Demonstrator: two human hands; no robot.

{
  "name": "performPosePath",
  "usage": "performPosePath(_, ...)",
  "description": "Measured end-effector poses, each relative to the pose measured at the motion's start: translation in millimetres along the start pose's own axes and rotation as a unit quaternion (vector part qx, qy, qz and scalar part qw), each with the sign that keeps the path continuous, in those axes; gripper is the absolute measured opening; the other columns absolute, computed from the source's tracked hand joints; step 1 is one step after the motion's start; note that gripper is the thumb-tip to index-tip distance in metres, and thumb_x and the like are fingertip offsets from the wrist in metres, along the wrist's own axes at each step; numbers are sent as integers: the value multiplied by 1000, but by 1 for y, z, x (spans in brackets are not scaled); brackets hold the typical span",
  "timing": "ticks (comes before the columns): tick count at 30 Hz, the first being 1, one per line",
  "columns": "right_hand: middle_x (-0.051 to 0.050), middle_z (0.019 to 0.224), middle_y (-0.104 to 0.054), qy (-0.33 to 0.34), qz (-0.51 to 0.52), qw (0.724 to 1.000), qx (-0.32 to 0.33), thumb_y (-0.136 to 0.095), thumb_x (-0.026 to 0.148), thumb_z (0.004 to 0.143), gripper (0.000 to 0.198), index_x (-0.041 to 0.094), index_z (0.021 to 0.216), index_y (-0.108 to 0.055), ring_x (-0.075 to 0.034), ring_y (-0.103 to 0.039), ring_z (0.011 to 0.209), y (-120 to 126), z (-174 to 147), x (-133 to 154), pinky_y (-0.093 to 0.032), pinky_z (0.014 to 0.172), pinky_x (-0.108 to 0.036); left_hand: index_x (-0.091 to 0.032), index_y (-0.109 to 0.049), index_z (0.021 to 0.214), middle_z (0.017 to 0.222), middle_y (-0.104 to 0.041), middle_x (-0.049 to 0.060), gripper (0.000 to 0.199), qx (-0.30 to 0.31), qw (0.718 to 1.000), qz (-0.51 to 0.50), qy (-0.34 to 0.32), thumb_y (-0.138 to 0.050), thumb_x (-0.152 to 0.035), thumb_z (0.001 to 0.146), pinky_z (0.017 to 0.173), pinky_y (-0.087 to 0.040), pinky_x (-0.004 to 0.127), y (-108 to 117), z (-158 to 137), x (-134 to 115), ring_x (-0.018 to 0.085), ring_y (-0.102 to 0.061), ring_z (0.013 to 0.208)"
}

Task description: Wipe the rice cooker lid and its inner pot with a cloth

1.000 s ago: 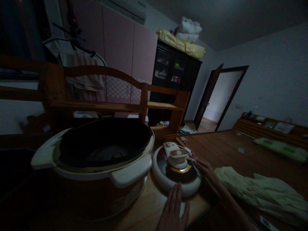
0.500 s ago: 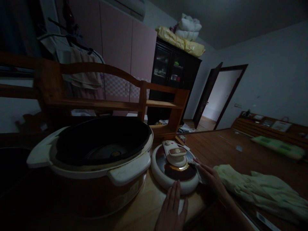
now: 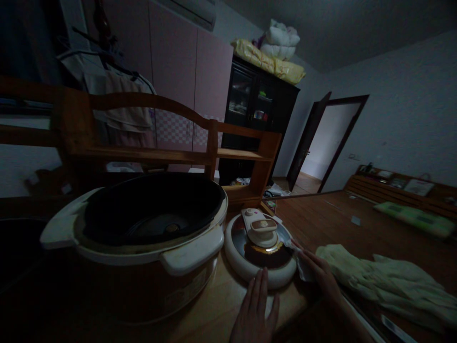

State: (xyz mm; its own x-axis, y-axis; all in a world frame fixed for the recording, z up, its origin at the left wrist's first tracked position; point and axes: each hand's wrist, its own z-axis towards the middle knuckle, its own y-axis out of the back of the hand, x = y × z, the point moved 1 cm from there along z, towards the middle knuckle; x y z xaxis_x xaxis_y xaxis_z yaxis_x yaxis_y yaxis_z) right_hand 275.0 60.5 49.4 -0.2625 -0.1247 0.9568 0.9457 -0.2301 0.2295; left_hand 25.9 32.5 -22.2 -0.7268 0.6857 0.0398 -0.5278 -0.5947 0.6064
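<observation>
- Dim light fills the room, and a wooden shelf [image 3: 150, 156] stands along the back of the table [image 3: 210, 305].
- On the table, right of an open cooker [image 3: 193, 290], the round lid [image 3: 260, 257] lies with its knob [image 3: 263, 226] upward.
- Flat and straight-fingered, the left hand [image 3: 255, 307] rests its fingertips against the lid's near rim, gripping nothing.
- Bunched around a white wipe [image 3: 304, 267], the right hand [image 3: 319, 269] works at the lid's right rim (its fingertips are partly lost in the gloom).
- Likeliest trouble, I judge: the lid sliding, since it lies near the table's right edge and the left fingertips only brace it. A hard pull to the right could tip it off.
- Loose folds of the wipe might catch under the rim, and poor light could hide a missed smear.
- Close on the left, the cooker's side handle [image 3: 194, 252] leaves little room for the lid to turn or shift.
- Beyond the right arm, a pale green cloth [image 3: 378, 278] lies crumpled, apart from the lid.
</observation>
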Motion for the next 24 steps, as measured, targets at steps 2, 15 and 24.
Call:
performPosePath(2,-2,138,-52,-7,9,1000,5,-61,48,85,49,25,129,-59,-29,-37,136,0,-2,-1,-23,114,-45,-26,-46,129,149,-33,20,48,2,1000,0,-1,-62,-29,84,102,-43,45,0,0,0,34,-36,135)
performPosePath(15,-5,114,-69,-35,-3,994,-105,-73,52,69,42,23,99,-78,-37,-55,119,4,-17,-7,-42,104,-43,-25,-45,129,151,-30,21,47,16,1000,2,-6,-61,-28,85,103,-42,45,5,2,1,34,-35,135)
performPosePath(24,-4,110,-71,-54,36,992,-112,-72,51,67,39,24,94,-79,-40,-58,114,3,-24,-10,-46,99,-46,-24,-47,127,154,-22,21,48,9,1000,-25,-1,-64,-25,82,102,-43,47,2,1,0,35,-33,136)
